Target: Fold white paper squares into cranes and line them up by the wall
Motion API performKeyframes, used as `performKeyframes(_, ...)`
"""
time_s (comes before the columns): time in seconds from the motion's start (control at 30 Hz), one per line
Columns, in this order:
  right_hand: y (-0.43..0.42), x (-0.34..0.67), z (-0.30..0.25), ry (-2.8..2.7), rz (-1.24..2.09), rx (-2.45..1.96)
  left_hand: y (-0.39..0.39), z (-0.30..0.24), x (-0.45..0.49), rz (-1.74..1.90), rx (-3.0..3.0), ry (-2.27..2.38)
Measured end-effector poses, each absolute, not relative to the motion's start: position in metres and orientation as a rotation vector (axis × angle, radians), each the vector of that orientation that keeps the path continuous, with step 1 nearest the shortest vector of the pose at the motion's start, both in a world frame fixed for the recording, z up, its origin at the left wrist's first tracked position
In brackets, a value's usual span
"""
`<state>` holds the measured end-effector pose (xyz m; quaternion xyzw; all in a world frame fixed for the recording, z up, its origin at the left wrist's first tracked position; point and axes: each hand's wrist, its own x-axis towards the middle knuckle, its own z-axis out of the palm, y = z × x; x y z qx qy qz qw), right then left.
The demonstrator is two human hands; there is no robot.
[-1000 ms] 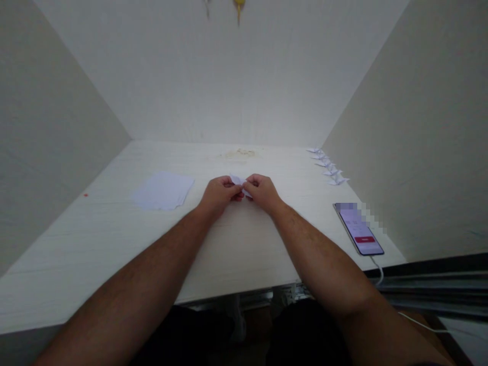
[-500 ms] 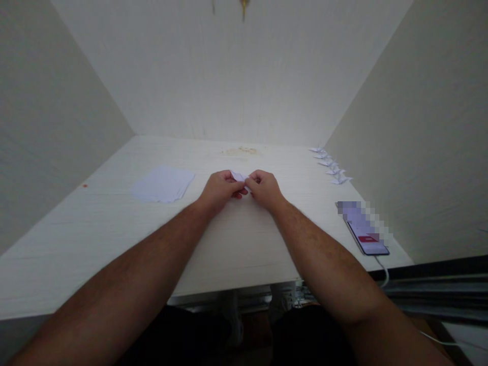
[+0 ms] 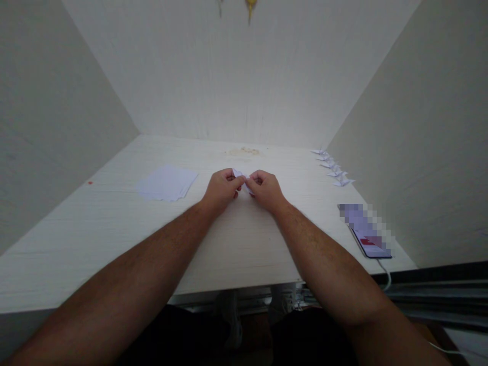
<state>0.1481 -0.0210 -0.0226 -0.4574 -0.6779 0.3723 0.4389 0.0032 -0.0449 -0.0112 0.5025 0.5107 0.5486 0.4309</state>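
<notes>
A small piece of folded white paper is pinched between my two hands above the middle of the table. My left hand grips its left side with thumb and fingers. On the other side my right hand closes on the paper, the fingertips of both hands almost meeting. Much of the paper is hidden behind the fingers, so its exact folded shape cannot be made out.
To the left lies a stack of white paper sheets. Several folded paper cranes stand in a row along the right wall. A phone with a white cable rests at the right edge of the white table.
The paper has turned slightly in my fingers, and more of it shows beside my right hand. My left fingers have shifted their hold. The whole view has moved a little.
</notes>
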Motion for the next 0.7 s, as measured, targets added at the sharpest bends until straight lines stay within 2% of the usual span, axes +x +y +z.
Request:
performKeyframes(0.33,-0.027,0.148,-0.015,-1.7,0.948,-1.104,-0.051,-0.004,0.007,1.407,1.323,1.435)
performKeyframes(0.7,-0.027,0.148,-0.018,-1.652,0.939,-1.169,-0.052,-0.002,0.008,1.402,1.289,1.338)
